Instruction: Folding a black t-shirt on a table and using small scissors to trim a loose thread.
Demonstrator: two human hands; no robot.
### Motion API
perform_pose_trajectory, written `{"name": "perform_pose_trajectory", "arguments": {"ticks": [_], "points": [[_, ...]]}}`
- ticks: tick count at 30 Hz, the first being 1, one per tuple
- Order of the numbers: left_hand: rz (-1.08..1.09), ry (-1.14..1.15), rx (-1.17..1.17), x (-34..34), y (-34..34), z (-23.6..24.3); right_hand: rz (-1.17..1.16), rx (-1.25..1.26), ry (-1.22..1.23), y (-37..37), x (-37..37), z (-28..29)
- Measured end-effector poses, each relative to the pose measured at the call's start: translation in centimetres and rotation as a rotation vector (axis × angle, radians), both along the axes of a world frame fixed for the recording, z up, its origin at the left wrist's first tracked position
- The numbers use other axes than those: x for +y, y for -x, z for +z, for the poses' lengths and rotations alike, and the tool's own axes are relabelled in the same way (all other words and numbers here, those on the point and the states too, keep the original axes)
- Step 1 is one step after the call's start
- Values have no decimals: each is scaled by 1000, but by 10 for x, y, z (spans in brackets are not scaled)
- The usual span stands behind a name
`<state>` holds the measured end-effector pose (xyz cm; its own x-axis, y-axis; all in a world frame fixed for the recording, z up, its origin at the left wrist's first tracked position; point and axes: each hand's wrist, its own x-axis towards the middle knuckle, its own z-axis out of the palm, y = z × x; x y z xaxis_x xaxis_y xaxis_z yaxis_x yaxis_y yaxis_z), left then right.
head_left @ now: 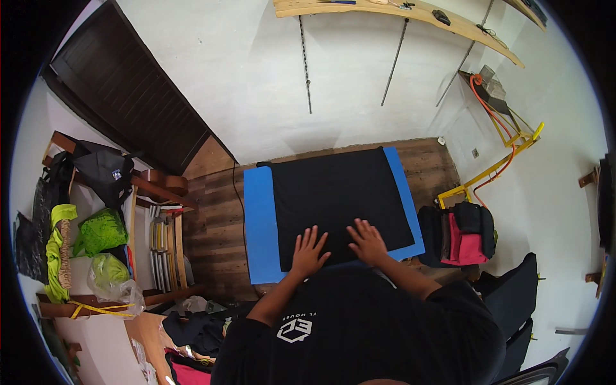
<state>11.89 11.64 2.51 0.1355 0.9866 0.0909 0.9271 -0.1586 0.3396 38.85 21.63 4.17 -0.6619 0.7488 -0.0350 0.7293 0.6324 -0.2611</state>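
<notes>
1. Fingers [314, 236] in the head view are lying spread and nearly straight, gripping nothing; the left hand [309, 256] and right hand [369, 244] are resting palm-down.
2. Both are sitting on the near part of a black fabric piece [340, 192], which is covering most of a blue mat [260, 224]; blue is showing left and right.
3. The step in hand seems to be smoothing the fabric; the next move is probably calling for light, even pressure without dragging it.
4. Counting: two hands, one fabric piece (its layers are not showing clearly), one mat, one clothes stack [468, 247] standing right, one dark door [128, 83] standing far left.
</notes>
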Motion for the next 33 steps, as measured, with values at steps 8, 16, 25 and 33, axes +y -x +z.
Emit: {"name": "perform_pose_trajectory", "arguments": {"ticks": [8, 16, 25, 33], "points": [[531, 178, 181, -52, 54, 4, -589, -70, -7, -111, 12, -13], [144, -30, -41, 116, -6, -6, 25, 128, 13, 74, 73, -14], [507, 224, 146, 108, 104, -16, -319, -128, -36, -67, 182, -28], [444, 5, 36, 221, 27, -28, -96, 44, 10, 104, 198, -37]]}}
